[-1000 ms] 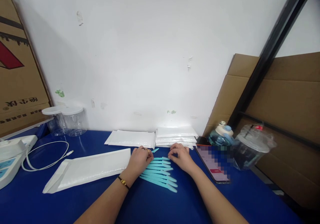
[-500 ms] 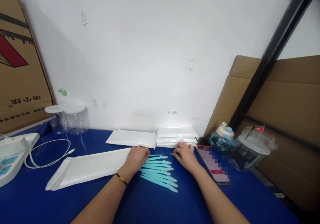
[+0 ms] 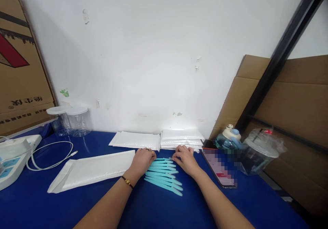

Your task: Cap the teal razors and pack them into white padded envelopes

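Observation:
A fanned row of turquoise eyebrow razors (image 3: 164, 177) lies on the blue table between my hands, blade ends toward the right. My left hand (image 3: 143, 160) is closed at the handle end of the farthest razor (image 3: 164, 159), its fingertips partly hidden by the hand's back. At that razor's other end my right hand (image 3: 186, 159) pinches a small, pale, see-through piece, too small to make out. Left of my left hand lies a white padded mailer (image 3: 97, 169), its flap end toward the left.
White padded mailers (image 3: 135, 140) and a taller stack of mailers (image 3: 181, 138) lie against the wall. On the right are a phone (image 3: 217, 171), a bagged cup (image 3: 260, 150) and a figurine jar (image 3: 228, 138). Clear jars (image 3: 79, 123), a white cable (image 3: 55, 167) and a power strip (image 3: 15, 164) stand left.
My right hand has moved slightly left, bringing its pinched fingertips up to the end of the farthest razor. My left hand has shifted a little right. The camera view has moved slightly.

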### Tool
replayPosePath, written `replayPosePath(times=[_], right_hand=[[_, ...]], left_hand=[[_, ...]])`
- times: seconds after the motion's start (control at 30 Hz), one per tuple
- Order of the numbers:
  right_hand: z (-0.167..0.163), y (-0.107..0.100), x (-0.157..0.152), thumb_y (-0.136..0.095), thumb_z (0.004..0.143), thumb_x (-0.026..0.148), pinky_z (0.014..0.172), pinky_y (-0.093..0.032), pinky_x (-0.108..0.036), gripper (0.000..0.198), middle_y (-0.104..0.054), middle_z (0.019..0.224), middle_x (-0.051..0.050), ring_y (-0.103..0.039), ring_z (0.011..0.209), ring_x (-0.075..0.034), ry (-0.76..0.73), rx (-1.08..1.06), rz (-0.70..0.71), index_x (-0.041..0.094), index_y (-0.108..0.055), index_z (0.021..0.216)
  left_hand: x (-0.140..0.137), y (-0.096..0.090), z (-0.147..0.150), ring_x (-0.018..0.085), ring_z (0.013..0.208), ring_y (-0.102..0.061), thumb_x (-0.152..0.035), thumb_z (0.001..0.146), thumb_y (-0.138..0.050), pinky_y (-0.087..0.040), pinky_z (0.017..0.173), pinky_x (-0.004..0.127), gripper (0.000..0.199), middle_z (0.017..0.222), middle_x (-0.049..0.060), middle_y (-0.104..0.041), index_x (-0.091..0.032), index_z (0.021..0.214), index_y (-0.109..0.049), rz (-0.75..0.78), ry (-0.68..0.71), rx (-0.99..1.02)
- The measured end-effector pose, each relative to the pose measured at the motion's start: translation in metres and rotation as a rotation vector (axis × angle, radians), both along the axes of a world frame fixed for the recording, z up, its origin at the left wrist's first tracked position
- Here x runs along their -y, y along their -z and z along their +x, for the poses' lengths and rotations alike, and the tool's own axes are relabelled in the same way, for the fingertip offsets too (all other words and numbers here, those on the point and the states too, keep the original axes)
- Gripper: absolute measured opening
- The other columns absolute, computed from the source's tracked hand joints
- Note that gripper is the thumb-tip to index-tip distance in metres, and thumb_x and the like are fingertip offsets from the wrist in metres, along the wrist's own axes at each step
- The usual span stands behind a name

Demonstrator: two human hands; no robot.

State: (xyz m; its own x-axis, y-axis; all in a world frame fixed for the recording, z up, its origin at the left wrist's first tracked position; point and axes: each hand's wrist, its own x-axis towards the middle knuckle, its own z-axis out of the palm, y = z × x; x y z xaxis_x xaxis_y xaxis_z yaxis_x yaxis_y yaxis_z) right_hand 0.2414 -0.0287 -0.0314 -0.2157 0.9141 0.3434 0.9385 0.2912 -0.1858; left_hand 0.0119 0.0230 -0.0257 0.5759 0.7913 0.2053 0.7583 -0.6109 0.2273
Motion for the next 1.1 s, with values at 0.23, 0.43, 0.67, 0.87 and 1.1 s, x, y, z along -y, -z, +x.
replayPosePath(times=[0.23, 0.43, 0.67, 0.87, 1.1], right_hand=[[-0.006, -0.004, 0.002, -0.055, 0.087, 0.03, 0.08, -0.025, -0.036, 0.016, -0.056, 0.092, -0.001, -0.048, 0.093, -0.019, -0.029, -0.011, -0.037, 0.028, -0.069, 0.08], [-0.015, -0.006, 0.005, -0.054, 0.087, 0.031, 0.081, -0.025, -0.036, 0.019, -0.057, 0.09, -0.002, -0.049, 0.093, -0.019, -0.058, -0.054, -0.054, 0.026, -0.069, 0.076], [0.007, -0.01, 0.01, -0.047, 0.089, 0.04, 0.088, -0.028, -0.04, 0.024, -0.058, 0.106, -0.003, -0.053, 0.101, -0.021, 0.044, -0.217, -0.023, 0.029, -0.065, 0.102], [0.022, -0.018, 0.022, -0.051, 0.084, 0.052, 0.097, -0.029, -0.041, 0.04, -0.053, 0.12, -0.005, -0.049, 0.111, -0.023, -0.01, -0.315, -0.155, 0.029, -0.058, 0.116], [0.0, -0.019, 0.039, -0.07, 0.063, 0.052, 0.1, -0.028, -0.049, 0.079, -0.04, 0.135, -0.009, -0.035, 0.122, -0.03, -0.245, -0.05, -0.353, 0.027, -0.04, 0.131]], left_hand=[[0.003, -0.001, 0.002, 0.018, 0.088, -0.056, -0.025, 0.087, -0.044, -0.034, 0.078, 0.03, 0.023, 0.086, 0.002, -0.067, -0.023, 0.079, -0.066, -0.012, 0.031, 0.02], [0.011, -0.007, 0.006, 0.02, 0.095, -0.055, -0.027, 0.088, -0.043, -0.034, 0.085, 0.033, 0.024, 0.091, 0.005, -0.067, -0.022, 0.085, -0.066, -0.05, 0.043, 0.007], [0.027, -0.014, -0.01, 0.034, 0.129, -0.03, -0.065, 0.047, -0.072, -0.022, 0.106, 0.045, 0.111, 0.143, 0.011, -0.035, -0.025, 0.141, -0.028, -0.258, 0.26, -0.023], [0.038, -0.022, 0.0, 0.033, 0.122, -0.039, -0.059, 0.049, -0.073, -0.035, 0.099, 0.043, 0.094, 0.13, 0.012, -0.047, -0.024, 0.131, -0.043, -0.231, 0.237, -0.095], [0.049, -0.023, 0.026, 0.03, 0.103, -0.052, -0.023, 0.067, -0.057, -0.044, 0.088, 0.039, 0.042, 0.109, 0.016, -0.057, -0.012, 0.107, -0.054, -0.054, 0.189, -0.239]])
